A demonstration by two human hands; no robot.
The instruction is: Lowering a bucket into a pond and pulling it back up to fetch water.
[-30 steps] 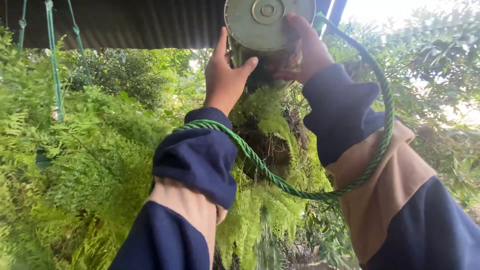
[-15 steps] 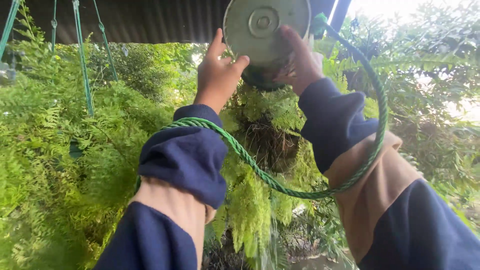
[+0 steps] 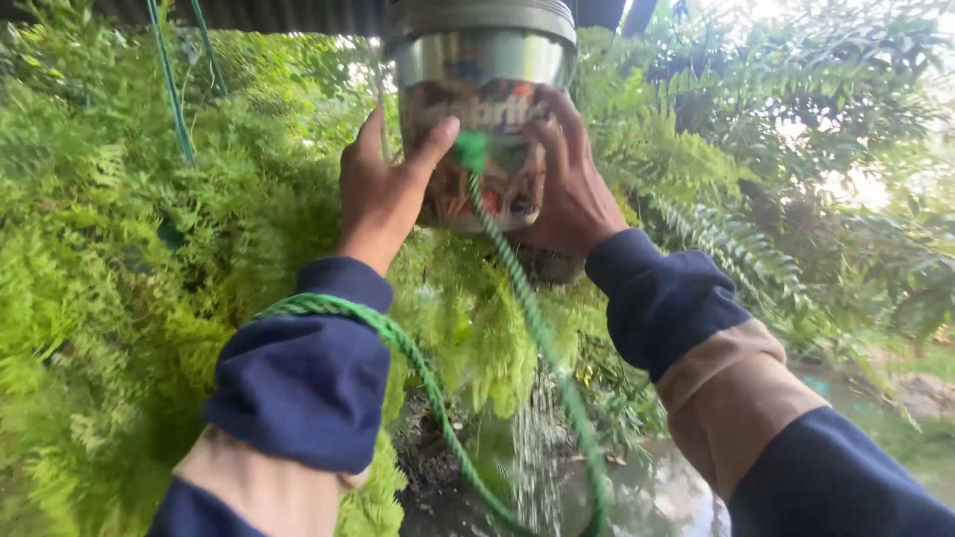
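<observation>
1. While both our hands are raised in front of the ferns, we are clamping a metal tin can point(image 3: 480, 129) between them: the left hand point(image 3: 383, 194) is pressing its palm and thumb on the can's left side, and the right hand point(image 3: 569, 194) is wrapping its fingers around the right side and lower edge. Neither hand is open; both are closed on the can.

2. The can, with a silvery band near its top rim and a printed wrapper below, is sitting high in the middle of the view, upright or slightly tilted toward us, just in front of the hanging fern clump point(image 3: 468, 318).

3. A green twisted rope point(image 3: 527, 308) is running down from a frayed end at the can's front, looping low and coming back up over our left sleeve point(image 3: 308, 368). Whether it is tied to the can, we cannot tell.

4. Thin streams of water point(image 3: 537, 438) are falling below the can toward the wet ground point(image 3: 647, 497).

5. More ferns point(image 3: 99, 278) are filling the left side, with thin green hanging cords point(image 3: 174, 89) in front of them.

6. In our judgement, wet metal could slip through our palms if the squeeze is loosening. The rope draped over the sleeve could snag and jerk the can sideways. Tilting further could spill water onto our sleeves.
</observation>
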